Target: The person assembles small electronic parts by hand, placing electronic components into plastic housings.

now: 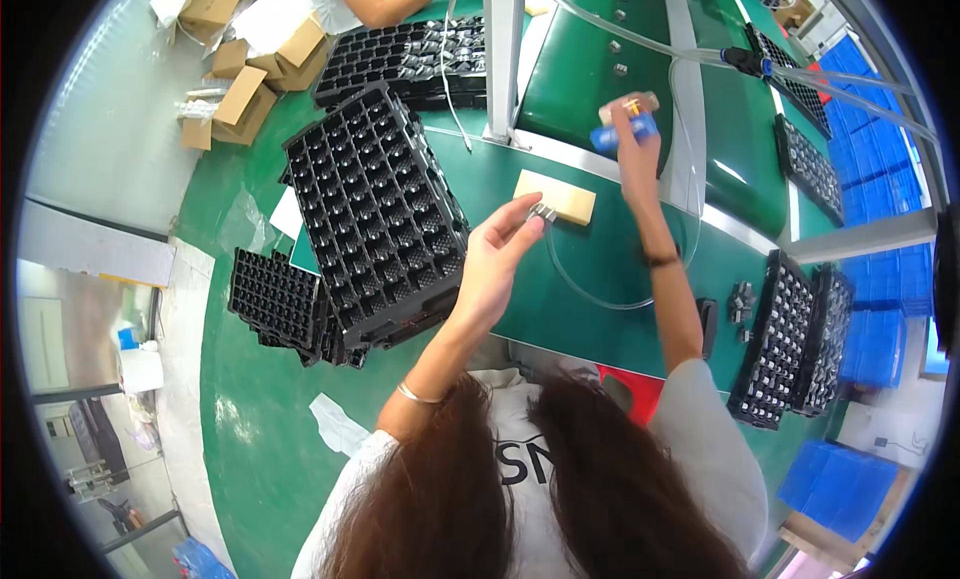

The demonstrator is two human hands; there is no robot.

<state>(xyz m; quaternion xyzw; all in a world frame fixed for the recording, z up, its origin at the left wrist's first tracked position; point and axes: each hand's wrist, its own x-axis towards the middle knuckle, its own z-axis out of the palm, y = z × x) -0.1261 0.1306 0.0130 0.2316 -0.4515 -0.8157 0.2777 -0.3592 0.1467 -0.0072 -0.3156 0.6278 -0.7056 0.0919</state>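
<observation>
While the left hand [497, 251] pinches a small grey metal part [543, 213] at its fingertips, the right hand [634, 139] is closed round a blue-handled air nozzle [622, 129] farther out over the green surface [600, 279]; the part looks light, rigid, best gripped by its sides.

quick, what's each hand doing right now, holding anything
Left hand: closed on a small metal part at the fingertips.
Right hand: closed on a blue tool, raised over the green belt.
</observation>
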